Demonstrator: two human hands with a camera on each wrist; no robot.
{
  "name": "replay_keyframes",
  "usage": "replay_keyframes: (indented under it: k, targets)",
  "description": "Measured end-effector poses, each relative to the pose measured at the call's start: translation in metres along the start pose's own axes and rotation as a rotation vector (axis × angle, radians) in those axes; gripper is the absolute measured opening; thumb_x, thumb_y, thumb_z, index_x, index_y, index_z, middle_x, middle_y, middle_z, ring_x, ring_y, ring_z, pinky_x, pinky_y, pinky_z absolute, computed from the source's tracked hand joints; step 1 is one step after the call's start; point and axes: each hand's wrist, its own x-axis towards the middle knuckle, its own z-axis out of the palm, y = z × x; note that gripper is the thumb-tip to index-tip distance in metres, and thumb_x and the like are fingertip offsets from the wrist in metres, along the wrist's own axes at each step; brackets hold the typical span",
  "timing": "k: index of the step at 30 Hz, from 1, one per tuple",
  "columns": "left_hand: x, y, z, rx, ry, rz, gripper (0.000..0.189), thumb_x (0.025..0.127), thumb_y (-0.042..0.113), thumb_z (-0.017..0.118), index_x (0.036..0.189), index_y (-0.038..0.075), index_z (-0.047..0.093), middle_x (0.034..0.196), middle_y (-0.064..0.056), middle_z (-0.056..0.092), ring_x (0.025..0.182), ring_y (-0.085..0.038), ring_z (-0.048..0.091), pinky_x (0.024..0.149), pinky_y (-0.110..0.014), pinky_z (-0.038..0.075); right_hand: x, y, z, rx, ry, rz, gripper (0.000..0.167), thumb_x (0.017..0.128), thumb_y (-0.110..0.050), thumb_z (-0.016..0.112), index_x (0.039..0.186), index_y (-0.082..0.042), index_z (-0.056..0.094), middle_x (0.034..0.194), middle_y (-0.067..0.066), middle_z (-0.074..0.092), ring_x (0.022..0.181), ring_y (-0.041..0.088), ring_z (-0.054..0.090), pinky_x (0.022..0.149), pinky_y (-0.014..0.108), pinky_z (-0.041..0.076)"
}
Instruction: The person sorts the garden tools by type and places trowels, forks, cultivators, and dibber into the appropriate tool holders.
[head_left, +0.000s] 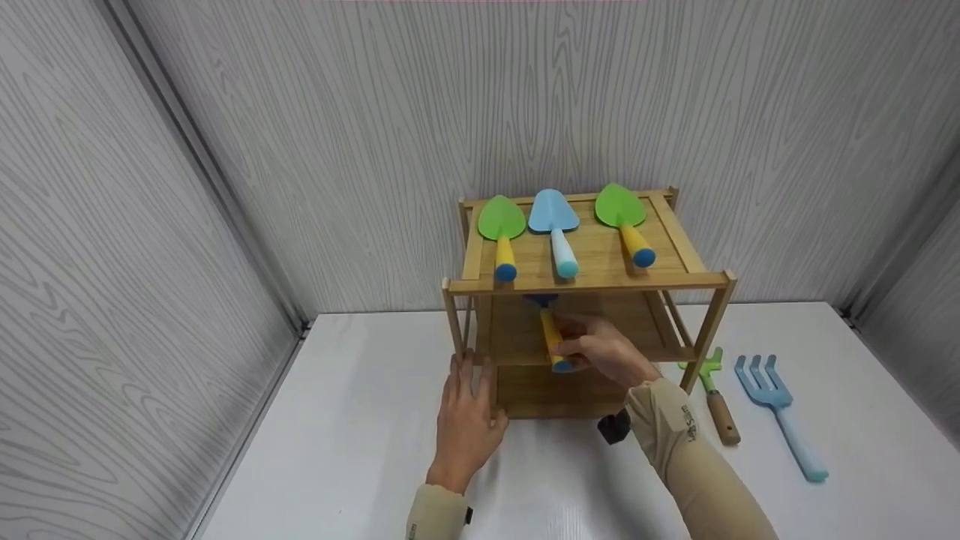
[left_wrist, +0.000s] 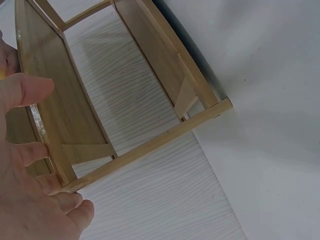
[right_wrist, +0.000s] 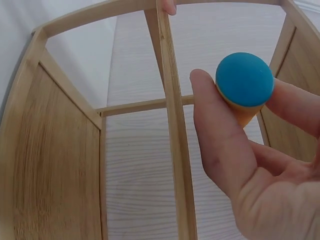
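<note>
My right hand (head_left: 604, 349) pinches the yellow handle of a garden tool (head_left: 551, 334) between thumb and fingers, at the front of the rack's middle shelf. The handle ends in a blue cap (right_wrist: 245, 79), facing the right wrist camera. Its dark blue head is mostly hidden under the top shelf. My left hand (head_left: 466, 420) rests its extended fingers against the front left leg of the wooden rack (head_left: 585, 283). In the left wrist view those fingertips lie at the joint of shelf and leg, with the thumb (left_wrist: 35, 90) held apart.
On the top shelf lie two green trowels (head_left: 501, 217) (head_left: 619, 206) with yellow handles and a light blue trowel (head_left: 553, 211) between them. Right of the rack, a green cultivator (head_left: 720, 412) with a brown handle and a light blue fork (head_left: 780, 409) lie on the white table (head_left: 360, 420). Panels enclose the table.
</note>
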Motion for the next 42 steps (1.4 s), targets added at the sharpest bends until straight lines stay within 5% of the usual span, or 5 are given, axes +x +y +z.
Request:
replay_keyframes:
  k: [16,28,42]
  targets:
    - [-0.001,0.001,0.000,0.013,-0.047,-0.029,0.076,0.085,0.020,0.077,0.151,0.003,0.042,0.157,-0.026,0.032,0.147,-0.045,0.026,0.115,-0.050,0.032,0.027,-0.020,0.024,-0.061,-0.015,0.121,0.069,0.092,-0.008,0.066,0.155,-0.001,0.037,0.146,0.025,0.042,0.117,0.036,0.057,0.097,0.047,0.052]
    - [-0.001,0.003,-0.001,0.016,-0.070,-0.045,0.081,0.085,0.022,0.080,0.153,0.003,0.040,0.159,-0.024,0.029,0.148,-0.044,0.025,0.115,-0.050,0.031,0.039,-0.026,0.045,-0.090,0.096,0.119,0.057,0.094,-0.006,0.066,0.145,0.004,0.044,0.141,0.025,0.047,0.119,0.036,0.055,0.101,0.050,0.049]
    - [-0.001,0.000,0.001,0.006,-0.049,-0.026,0.076,0.085,0.018,0.078,0.150,0.001,0.042,0.157,-0.027,0.030,0.147,-0.046,0.024,0.114,-0.051,0.033,0.033,-0.026,0.044,-0.100,0.123,0.147,0.057,0.096,-0.021,0.067,0.146,-0.002,0.046,0.132,0.024,0.058,0.105,0.035,0.068,0.083,0.040,0.059]
